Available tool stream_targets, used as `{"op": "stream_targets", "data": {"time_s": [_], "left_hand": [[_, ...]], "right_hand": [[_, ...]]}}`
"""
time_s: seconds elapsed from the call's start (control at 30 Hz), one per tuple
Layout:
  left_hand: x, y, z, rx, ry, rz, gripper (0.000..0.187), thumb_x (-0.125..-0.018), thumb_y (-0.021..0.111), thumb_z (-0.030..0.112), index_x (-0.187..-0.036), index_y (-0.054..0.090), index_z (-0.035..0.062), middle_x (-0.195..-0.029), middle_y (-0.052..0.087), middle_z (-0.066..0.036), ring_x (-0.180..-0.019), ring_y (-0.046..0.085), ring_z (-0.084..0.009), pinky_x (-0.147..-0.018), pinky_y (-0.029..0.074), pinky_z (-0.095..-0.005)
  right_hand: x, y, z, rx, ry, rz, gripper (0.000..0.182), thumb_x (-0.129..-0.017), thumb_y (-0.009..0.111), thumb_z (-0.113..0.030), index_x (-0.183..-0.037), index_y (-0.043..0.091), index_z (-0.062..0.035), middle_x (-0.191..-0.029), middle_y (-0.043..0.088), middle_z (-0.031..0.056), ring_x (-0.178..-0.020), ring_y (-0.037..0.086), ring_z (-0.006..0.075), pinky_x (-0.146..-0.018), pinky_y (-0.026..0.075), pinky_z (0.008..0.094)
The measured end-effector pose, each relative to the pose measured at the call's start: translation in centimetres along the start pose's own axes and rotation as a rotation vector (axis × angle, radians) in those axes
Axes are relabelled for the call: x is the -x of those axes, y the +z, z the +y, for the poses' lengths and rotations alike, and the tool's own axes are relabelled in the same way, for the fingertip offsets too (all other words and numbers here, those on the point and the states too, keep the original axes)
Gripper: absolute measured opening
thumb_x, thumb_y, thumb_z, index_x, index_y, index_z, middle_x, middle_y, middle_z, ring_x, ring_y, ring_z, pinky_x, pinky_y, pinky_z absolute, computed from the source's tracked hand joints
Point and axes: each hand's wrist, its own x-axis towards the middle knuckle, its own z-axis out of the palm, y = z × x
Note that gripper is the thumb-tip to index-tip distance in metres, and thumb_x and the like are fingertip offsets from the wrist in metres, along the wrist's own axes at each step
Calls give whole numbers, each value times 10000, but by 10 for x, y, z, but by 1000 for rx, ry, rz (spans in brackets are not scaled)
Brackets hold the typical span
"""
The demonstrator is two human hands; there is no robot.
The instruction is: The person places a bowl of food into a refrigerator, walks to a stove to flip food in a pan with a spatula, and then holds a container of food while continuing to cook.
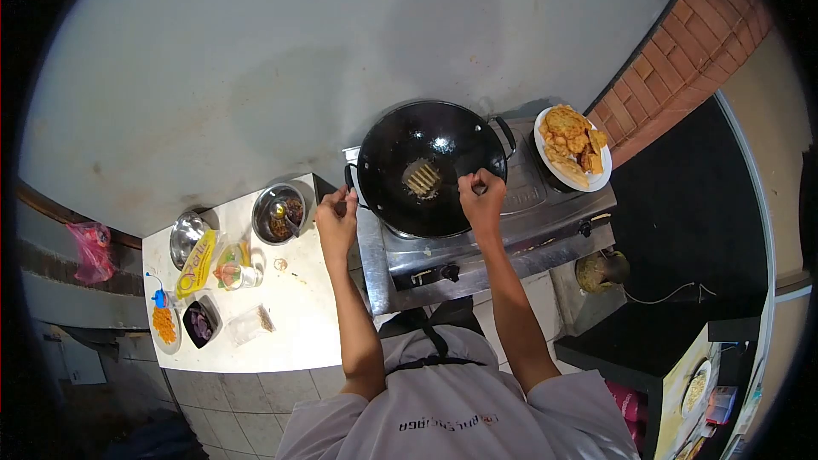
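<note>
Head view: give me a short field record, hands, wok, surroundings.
left hand: at the side handle of the round black metal wok
right hand: closed on the handle of a slotted spatula resting in the wok
wok position: on a steel gas stove
right of wok: white plate of golden fried pieces
left counter: steel bowl with spoon, yellow packet
</note>
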Motion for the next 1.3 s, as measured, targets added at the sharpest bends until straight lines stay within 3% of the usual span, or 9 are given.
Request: {"op": "stream_targets", "data": {"time_s": [0.07, 0.3, 0.37, 0.4, 0.57, 0.7, 1.07, 1.13, 1.3], "left_hand": [[1, -1, 4, 9, -53, -50, 393, -866, 658, 272, -1053, 645, -74, -937, 672, -200, -834, 648, -215, -745, 496, -324], [5, 1, 6, -49, -77, -65, 440, -863, 657, 296, -1099, 623, -75, -954, 671, -207, -862, 648, -222, -753, 494, -331], [6, 8, -2, 1, 2, 17, 383, -855, 671, 213, -1117, 621, -63, -771, 600, -93, -594, 520, -129, -563, 430, -280], [7, 9, -3, 7, -1, 17, 383, -855, 671, 213, -1117, 621, -63, -771, 600, -93, -594, 520, -129, -563, 430, -280], [7, 12, -11, -17, -16, 22, 424, -854, 674, 234, -1156, 600, -55, -762, 592, -91, -615, 519, -127, -571, 429, -275], [9, 14, -3, -23, -47, 45, 429, -855, 672, 244, -1150, 601, -58, -771, 599, -113, -627, 529, -154, -583, 432, -298], [2, 8, 10, -283, 41, 92, 355, -839, 673, 229, -1021, 646, -74, -875, 639, -206, -760, 612, -308, -717, 468, -378], [2, 8, 13, -374, 94, 161, 288, -841, 673, 226, -957, 667, -38, -830, 664, -169, -760, 641, -254, -721, 477, -337], [-9, 7, 2, -378, 47, 188, 195, -809, 687, 221, -874, 683, 37, -877, 664, -162, -850, 630, -344, -757, 475, -409]], "right_hand": [[1, -1, -6, -22, 8, 3, 210, -729, 623, -14, -597, 476, 58, -526, 496, 159, -469, 467, 166, -496, 387, 335], [-1, 2, -3, -35, 14, -8, 228, -737, 618, -35, -592, 465, 50, -521, 486, 168, -472, 477, 156, -489, 375, 336], [-1, 3, -5, -42, 23, -16, 231, -736, 618, -40, -588, 462, 46, -522, 490, 168, -467, 484, 167, -485, 375, 338], [-1, 3, -6, -49, 31, -23, 235, -736, 617, -45, -585, 459, 41, -522, 495, 169, -462, 491, 178, -482, 374, 339], [-3, 0, -24, -8, 24, -36, 214, -737, 607, -42, -603, 461, 39, -568, 527, 216, -550, 576, 380, -500, 403, 400], [-7, 2, -22, 9, 24, -32, 222, -758, 600, -31, -606, 454, 40, -584, 522, 238, -631, 566, 437, -513, 407, 425], [-11, -5, -15, -113, 70, -140, 191, -768, 605, -37, -634, 488, 31, -599, 541, 236, -627, 573, 436, -532, 421, 441], [-13, -6, -15, -100, 69, -150, 183, -767, 604, -40, -638, 496, 31, -602, 541, 241, -636, 574, 442, -542, 424, 445], [-16, -8, -11, -117, 77, -110, 216, -769, 617, -66, -624, 487, 27, -589, 521, 254, -602, 539, 461, -521, 406, 447]]}}
